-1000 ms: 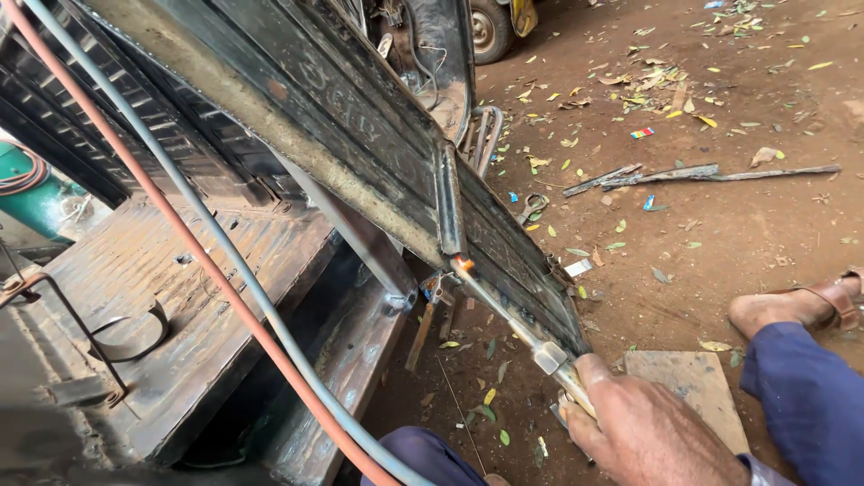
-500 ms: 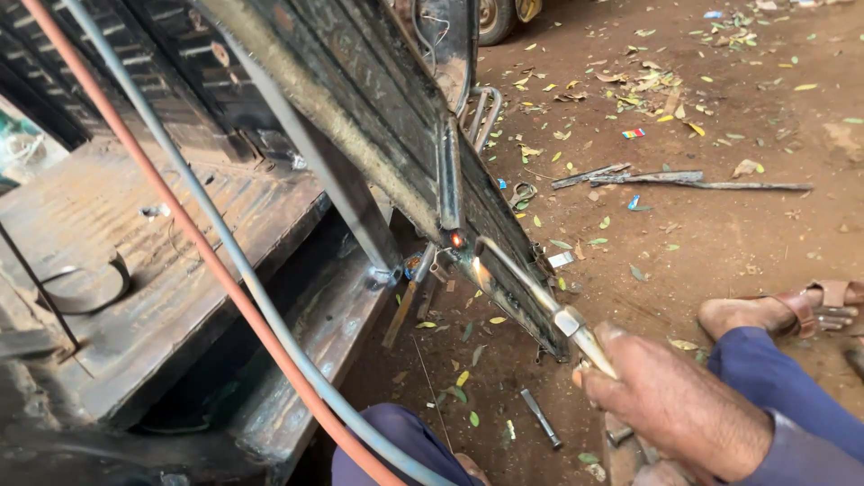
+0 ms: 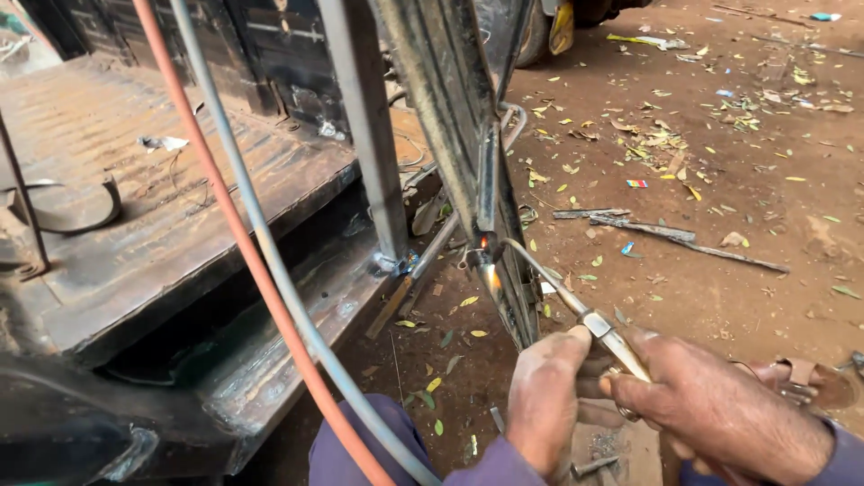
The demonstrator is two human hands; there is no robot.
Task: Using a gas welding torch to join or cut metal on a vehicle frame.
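Hands both wrapped on a gas torch (image 3: 576, 310): right hand (image 3: 711, 409) grips the handle at 5 o'clock, left hand (image 3: 544, 396) curls round the tube just ahead of it. Torch tip glows against the dark metal gate edge (image 3: 468, 153) at frame centre, touching or nearly so, hard to tell. Red hose (image 3: 229, 225) and grey hose (image 3: 270, 261) run 11 to 6 o'clock. Scrap rods (image 3: 666, 234) lie at 3 o'clock on dirt ground (image 3: 747, 180)

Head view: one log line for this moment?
left hand: gripping torch | right hand: gripping torch | flame tip: at metal frame | hoses: alongside
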